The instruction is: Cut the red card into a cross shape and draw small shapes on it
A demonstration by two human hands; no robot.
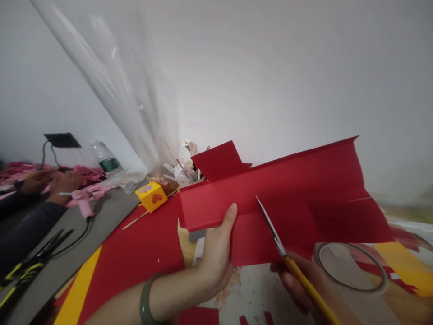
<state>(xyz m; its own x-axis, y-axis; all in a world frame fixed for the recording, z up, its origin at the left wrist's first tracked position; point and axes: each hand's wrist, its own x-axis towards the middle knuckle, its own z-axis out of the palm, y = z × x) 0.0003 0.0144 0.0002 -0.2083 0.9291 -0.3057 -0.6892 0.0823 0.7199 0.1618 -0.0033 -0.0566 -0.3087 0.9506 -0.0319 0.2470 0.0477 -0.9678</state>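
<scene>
A folded sheet of red card [284, 180] is held up in front of me, with creases, a flap on its upper edge and a cut outline. My left hand [218, 250] grips its lower left part, thumb on the front face and fingers hidden behind. In my right hand [301, 275] is a pair of scissors [275, 234] with slim pointed metal blades and a long yellow handle. The blade tips lie over the middle of the card; I cannot tell whether they touch it.
A yellow box [151, 197] with a heart sits left, beside a thin stick [135, 220]. A tape roll [352, 267] lies right. At far left, another person's hands [64, 185] work near a pink glue gun [82, 203] and black-yellow scissors [37, 257]. Clear film [111, 67] leans behind.
</scene>
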